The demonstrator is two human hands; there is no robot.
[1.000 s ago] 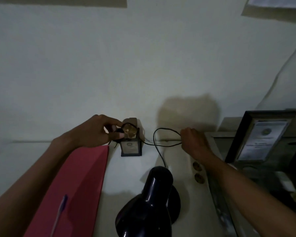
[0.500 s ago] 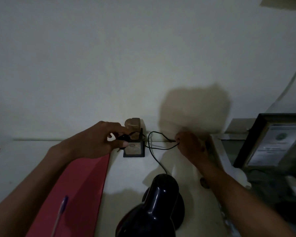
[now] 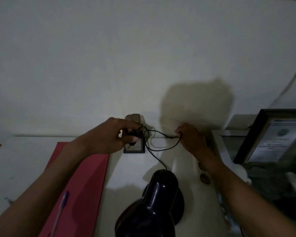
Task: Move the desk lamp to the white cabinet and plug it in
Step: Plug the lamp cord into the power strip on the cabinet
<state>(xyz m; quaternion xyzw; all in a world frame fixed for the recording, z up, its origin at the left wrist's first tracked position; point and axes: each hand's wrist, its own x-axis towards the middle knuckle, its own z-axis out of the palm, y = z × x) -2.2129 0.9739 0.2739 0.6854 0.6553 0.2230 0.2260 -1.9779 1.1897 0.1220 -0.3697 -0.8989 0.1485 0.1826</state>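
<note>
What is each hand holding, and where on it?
Left hand pinches the black plug at the cord's end; right hand pinches the cord farther along.

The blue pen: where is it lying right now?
In the head view, the blue pen lies on the red paper folder at lower left, under the left forearm, left of the black desk lamp.

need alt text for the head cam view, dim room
Two bare hands work a thin black cord: the left hand pinches the black plug, the right hand holds the cord. A black desk lamp stands on the white cabinet.
</note>
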